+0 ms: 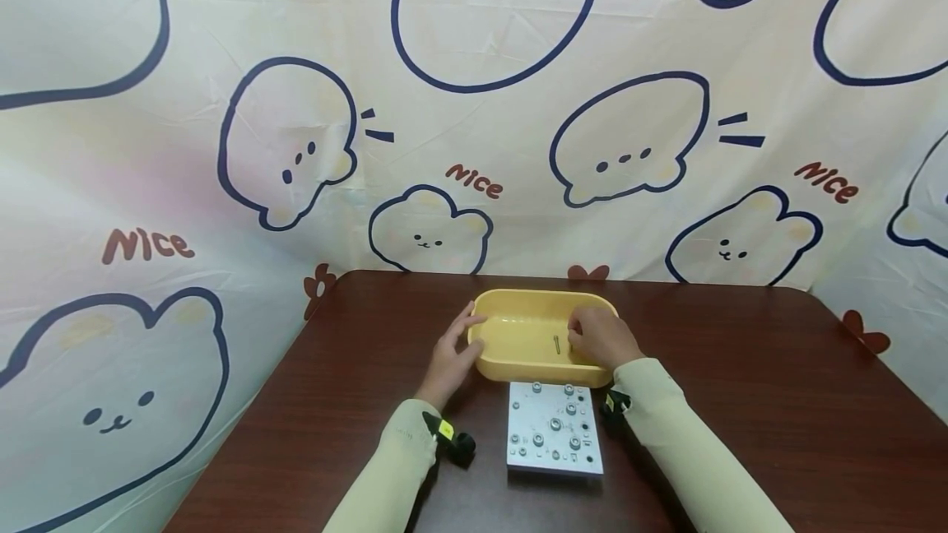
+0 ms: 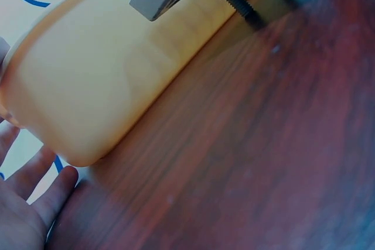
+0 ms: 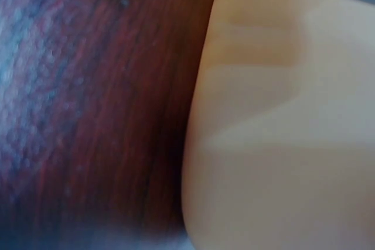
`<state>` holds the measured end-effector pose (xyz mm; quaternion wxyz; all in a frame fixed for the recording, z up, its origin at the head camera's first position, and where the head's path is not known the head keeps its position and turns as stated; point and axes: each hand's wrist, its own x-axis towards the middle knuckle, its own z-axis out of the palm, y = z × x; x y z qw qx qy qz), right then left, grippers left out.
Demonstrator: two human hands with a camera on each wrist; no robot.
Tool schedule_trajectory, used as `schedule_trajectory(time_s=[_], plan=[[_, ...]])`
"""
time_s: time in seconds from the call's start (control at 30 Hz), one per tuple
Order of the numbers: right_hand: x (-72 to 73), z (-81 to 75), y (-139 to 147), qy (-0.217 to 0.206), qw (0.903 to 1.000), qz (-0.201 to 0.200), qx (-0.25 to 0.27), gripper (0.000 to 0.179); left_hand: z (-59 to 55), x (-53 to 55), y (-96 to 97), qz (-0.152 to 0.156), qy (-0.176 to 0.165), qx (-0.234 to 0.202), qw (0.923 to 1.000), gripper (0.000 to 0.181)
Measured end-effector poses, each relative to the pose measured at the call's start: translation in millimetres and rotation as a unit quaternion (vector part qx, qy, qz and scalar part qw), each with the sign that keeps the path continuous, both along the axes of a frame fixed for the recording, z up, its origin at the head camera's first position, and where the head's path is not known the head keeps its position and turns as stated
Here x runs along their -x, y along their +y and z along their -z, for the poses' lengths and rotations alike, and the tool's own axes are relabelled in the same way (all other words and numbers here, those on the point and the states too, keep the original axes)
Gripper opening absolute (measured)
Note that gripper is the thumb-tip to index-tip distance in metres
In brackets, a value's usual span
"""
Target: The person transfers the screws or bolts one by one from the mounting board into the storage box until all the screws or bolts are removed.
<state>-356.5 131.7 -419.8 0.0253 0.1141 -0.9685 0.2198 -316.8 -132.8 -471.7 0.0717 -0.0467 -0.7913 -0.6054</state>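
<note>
Yellow tray (image 1: 511, 372): left hand (image 1: 450, 356) at its left end, fingers apart; right hand (image 1: 603, 337) inside, fingertips hidden, grip indeterminable; screw (image 1: 557, 345) lies within.

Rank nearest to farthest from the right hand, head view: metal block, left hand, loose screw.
1. Loose screw: in tray, just left of right hand.
2. Metal block: on tray's near side.
3. Left hand: at tray's left end.

One left hand (image 1: 448, 359) and one right hand (image 1: 604, 337) are showing, two in all; one yellow tray (image 1: 518, 372), one loose screw (image 1: 557, 345), one metal block (image 1: 533, 418), one table (image 1: 778, 368), two wrist straps (image 1: 444, 429) and three "Nice" prints (image 1: 475, 181) are appearing.
</note>
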Motion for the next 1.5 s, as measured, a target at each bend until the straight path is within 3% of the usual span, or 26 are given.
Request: schedule_trajectory(time_s=[0.83,1.23,1.5], plan=[[-2.5,2.5,3.8,-0.003,0.9996,0.012,0.025,0.004,-1.7,1.8,3.5,-0.001,0.004,0.005,1.0000,0.037],[-0.5,2.2,2.5,-0.001,0.9995,0.002,0.031,0.007,-2.2,0.7,1.5,-0.003,0.003,0.004,1.0000,0.038],[0.7,0.3,3.8,0.010,0.9979,-0.010,0.063,0.010,-0.3,0.4,0.3,-0.001,-0.002,0.001,1.0000,0.037]])
